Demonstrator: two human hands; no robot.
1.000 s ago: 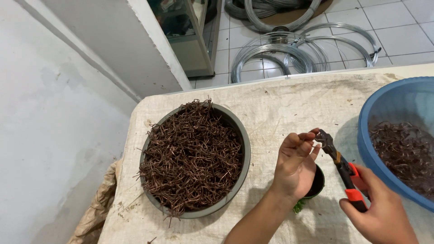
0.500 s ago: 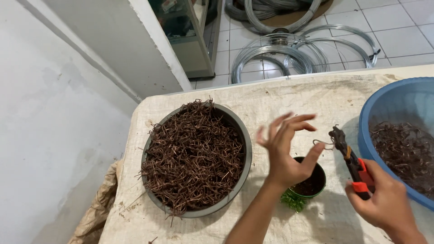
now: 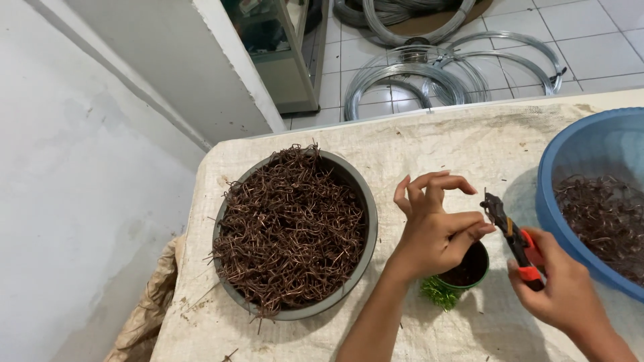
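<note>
Pliers [image 3: 511, 236] with orange grips sit clamped in the right hand [image 3: 562, 289], nose up, just right of the small green cup [image 3: 469, 270]. The left hand [image 3: 436, 228] hovers above that cup, fingers spread and curled, holding nothing that I can make out; thumb and forefinger tips point at the plier nose without touching it.

To do this well, I judge the nose should stay over the cup so anything that drops lands inside, and the left fingertips should keep clear of the cutting edges.

Left of the cup stands a grey bowl [image 3: 362, 258] heaped with brown wire bits [image 3: 288, 228]; right of it, a blue tub [image 3: 570, 167] holds more. Beyond the cup, wire coils [image 3: 402, 74] lie on floor tiles. No packages, labels or signs show anywhere.
</note>
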